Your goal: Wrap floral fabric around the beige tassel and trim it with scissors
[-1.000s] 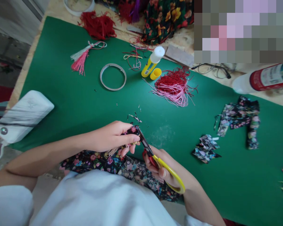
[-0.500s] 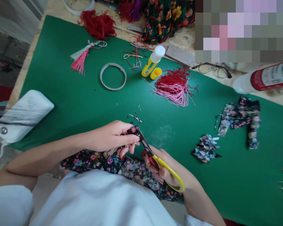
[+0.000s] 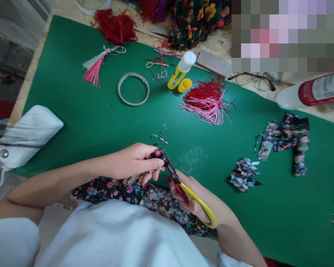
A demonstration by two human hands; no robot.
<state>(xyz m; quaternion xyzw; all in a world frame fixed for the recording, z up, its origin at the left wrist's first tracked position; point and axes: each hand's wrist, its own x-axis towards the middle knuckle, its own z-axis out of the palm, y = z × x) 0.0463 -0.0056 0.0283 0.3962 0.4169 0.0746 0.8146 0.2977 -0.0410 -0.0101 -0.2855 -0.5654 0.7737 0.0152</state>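
Left hand (image 3: 136, 161) closed, pinching small dark floral cloth piece (image 3: 159, 152) between thumb and fingers, pale fringe strands (image 3: 133, 179) sticking out below; right hand (image 3: 190, 193) curled round yellow-and-red handles of scissors (image 3: 174, 177), blades at the cloth's edge just beside left thumb. Cloth piece is up near the front of green mat (image 3: 105, 122) on tabletop (image 3: 332, 115). Main risk looks like a nicked thumb or fingertip: blades sit right by the left thumb, and a slip of the cloth or a deeper bite would bring skin into the cut. Next, overcutting: thin fabric held in a small pinch could fold or twist, so the blades may take a crooked bite or go through a layer meant to be kept. Strands might get snipped too if they swing up toward the blades; how close they run inside the fist, can't tell. Fabric lying across the lap (image 3: 111, 189) is below the hands, could be caught if the scissors drop low. Loose snippets (image 3: 160, 138) near the fingers might cling to the cloth or get mixed in. Uncapped-looking glue stick (image 3: 181, 70) stands upright well apart, beside yellow cap (image 3: 184, 85); only a wide arm sweep would likely tip it.
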